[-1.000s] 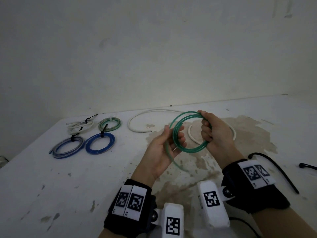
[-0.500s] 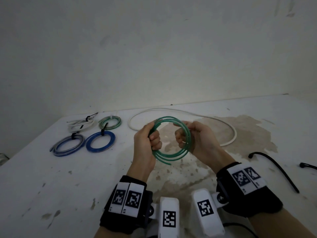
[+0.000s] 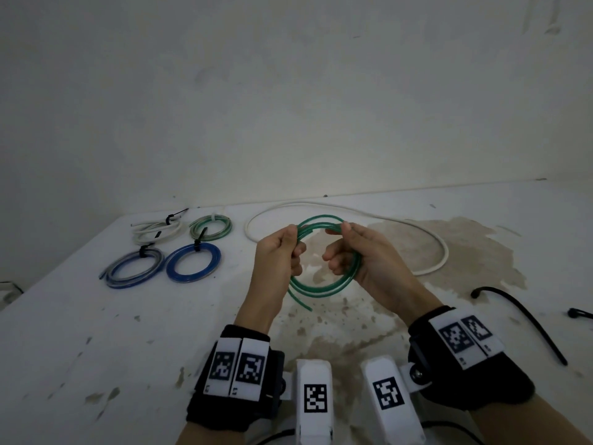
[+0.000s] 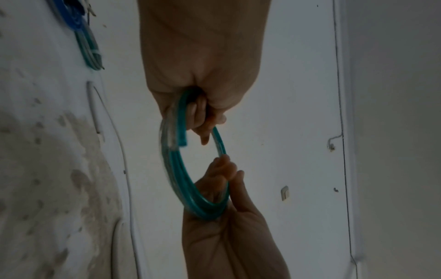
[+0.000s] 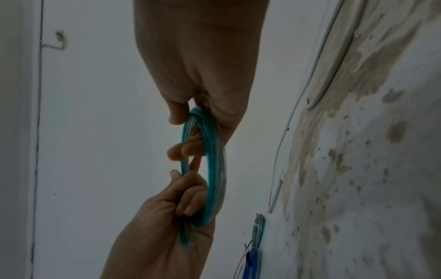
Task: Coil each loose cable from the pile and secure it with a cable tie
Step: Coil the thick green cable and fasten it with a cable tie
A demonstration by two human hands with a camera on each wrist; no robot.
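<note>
Head view: the white table [image 3: 80, 332] fills the lower half, with a brown stain [image 3: 465, 252] spread across its right side. A long white cable [image 3: 442, 248] lies loose on it in a wide open loop, far of my hands. To the right a black cable tie [image 3: 526, 319] lies on the table, well apart from the rest. On the far left sit four finished coils, each bound with a tie: a white coil [image 3: 157, 231], a pale green coil [image 3: 210, 227], a grey-blue coil [image 3: 134, 268] and a blue coil [image 3: 193, 263] nearest me.

I hold the green cable [image 3: 324, 285] above the table, over the stain, wound into a round coil of several turns. My left hand [image 3: 277, 255] grips its left side, fingers curled round the strands. My right hand [image 3: 362, 252] grasps the right side, fingers wrapped through the ring and thumb pressed on the top arc. One loose end of the green cable hangs out below the coil, toward me. In the left wrist view the short cut end [image 4: 182, 137] sticks out just beside my left fingers [image 4: 200, 117].
</note>
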